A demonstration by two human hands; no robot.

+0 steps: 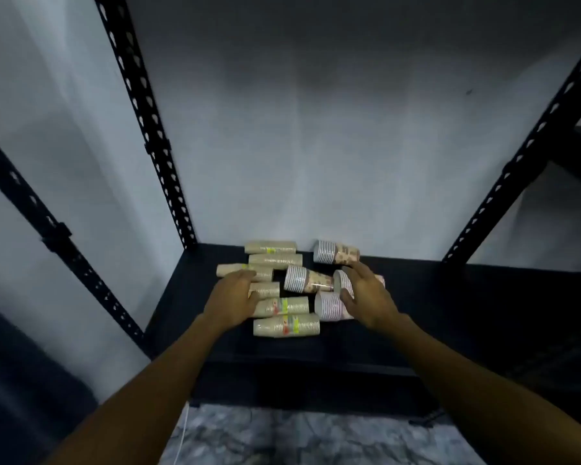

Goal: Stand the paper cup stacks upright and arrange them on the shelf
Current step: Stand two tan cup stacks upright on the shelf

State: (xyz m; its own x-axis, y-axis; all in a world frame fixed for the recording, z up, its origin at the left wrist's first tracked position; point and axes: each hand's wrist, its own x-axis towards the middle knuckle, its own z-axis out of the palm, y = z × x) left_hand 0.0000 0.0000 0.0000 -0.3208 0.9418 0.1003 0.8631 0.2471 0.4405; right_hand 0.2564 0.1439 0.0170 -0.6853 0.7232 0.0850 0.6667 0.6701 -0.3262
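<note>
— Ten or so paper cup stacks (284, 290) lie on their sides on the dark shelf (450, 297), clustered near the back wall (316, 162). Which way do they point?

— Long axes run roughly left to right. The beige stacks (287, 325) sit on the left; the pink patterned stacks (307, 279) on the right show ribbed rims toward the left. None stands upright.

— And the hands?

— The left hand (233, 293) rests over the beige stacks, fingers curled on one (264, 290). The right hand (366, 292) is spread over a pink stack (342, 282); whether it grips, I cannot tell.
</note>
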